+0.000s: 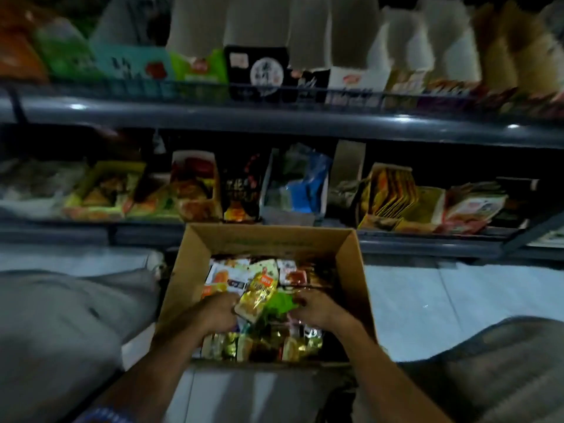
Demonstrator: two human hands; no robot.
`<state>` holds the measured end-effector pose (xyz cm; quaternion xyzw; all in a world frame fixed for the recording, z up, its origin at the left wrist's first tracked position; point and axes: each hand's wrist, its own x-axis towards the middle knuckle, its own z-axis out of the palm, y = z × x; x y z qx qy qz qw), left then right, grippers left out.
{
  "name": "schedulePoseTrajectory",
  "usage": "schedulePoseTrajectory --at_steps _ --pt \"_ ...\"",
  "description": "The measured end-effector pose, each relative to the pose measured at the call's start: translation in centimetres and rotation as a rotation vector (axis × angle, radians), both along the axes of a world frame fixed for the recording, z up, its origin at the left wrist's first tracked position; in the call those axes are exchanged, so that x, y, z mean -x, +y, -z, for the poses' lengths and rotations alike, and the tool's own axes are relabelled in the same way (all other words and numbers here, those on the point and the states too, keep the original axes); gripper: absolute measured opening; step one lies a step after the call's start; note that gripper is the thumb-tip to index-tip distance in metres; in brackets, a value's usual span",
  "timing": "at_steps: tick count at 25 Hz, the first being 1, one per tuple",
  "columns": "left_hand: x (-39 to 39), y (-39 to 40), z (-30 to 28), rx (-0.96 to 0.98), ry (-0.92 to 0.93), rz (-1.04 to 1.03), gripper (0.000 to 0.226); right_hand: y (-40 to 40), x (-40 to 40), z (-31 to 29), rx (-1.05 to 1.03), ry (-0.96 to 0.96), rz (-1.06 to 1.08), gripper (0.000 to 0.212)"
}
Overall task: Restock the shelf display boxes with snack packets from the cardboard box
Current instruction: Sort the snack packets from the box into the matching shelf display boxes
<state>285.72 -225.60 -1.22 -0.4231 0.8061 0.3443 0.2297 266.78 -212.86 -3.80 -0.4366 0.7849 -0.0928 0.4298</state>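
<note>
An open cardboard box (351, 270) sits on the floor in front of the shelves, full of mixed snack packets. Both my hands are inside it. My left hand (218, 311) grips the lower edge of a gold-yellow packet (258, 293) that stands tilted above the pile. My right hand (314, 308) has its fingers curled round a green packet (279, 303) beside the gold one. More gold and brown packets (262, 345) lie along the near side of the box. Display boxes (195, 184) with snacks line the lower shelf behind the box.
A dark shelf rail (274, 120) runs across above the lower shelf, with more display boxes (259, 71) on the upper shelf. My knees in grey trousers (61, 315) flank the box left and right. Pale floor tiles (427, 300) lie to the right.
</note>
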Motion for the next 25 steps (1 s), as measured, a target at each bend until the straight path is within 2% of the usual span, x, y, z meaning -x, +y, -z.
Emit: schedulePoseTrajectory --at_steps 1,3,5,9,11,13,15,17,20,23,25 --pt "-1.0 0.6 2.0 -0.044 -0.109 0.057 0.041 1.3 -1.6 2.5 -0.089 -0.022 -0.021 0.035" --pt "-1.9 1.2 4.9 -0.131 -0.181 0.055 0.05 2.6 -3.2 5.9 -0.207 -0.021 -0.072 0.041" --pt "-1.9 1.0 6.4 -0.131 -0.165 0.006 0.054 1.8 -3.6 7.0 -0.211 -0.008 -0.117 0.042" --pt "-1.0 -1.1 8.3 0.014 -0.094 -0.059 0.046 -1.8 -3.2 7.8 -0.149 -0.053 -0.094 0.041" --pt "-0.1 -2.7 9.5 0.061 -0.049 -0.105 0.038 -3.2 -2.9 9.3 -0.119 -0.066 0.026 0.034" --pt "0.9 -4.7 10.8 0.111 -0.03 -0.148 0.041 -4.5 -2.9 11.1 -0.085 -0.063 0.284 0.026" --pt "2.1 -6.9 12.1 0.232 -0.018 -0.073 0.045 -5.5 -2.8 12.5 -0.082 0.024 0.45 0.03" --pt "3.1 -9.0 13.2 0.296 -0.077 0.082 0.063 -5.8 -2.2 13.2 -0.126 0.224 0.435 0.051" --pt "4.2 -11.9 14.1 0.144 -0.225 0.253 0.091 -6.8 -1.3 13.6 -0.258 0.334 0.319 0.075" --pt "4.2 -12.2 14.8 0.161 -0.311 0.325 0.111 -8.6 -1.2 14.1 -0.266 0.39 0.255 0.071" --pt "3.7 -11.1 15.3 0.219 -0.303 0.308 0.116 -9.9 -1.1 14.7 -0.146 0.224 0.32 0.049"
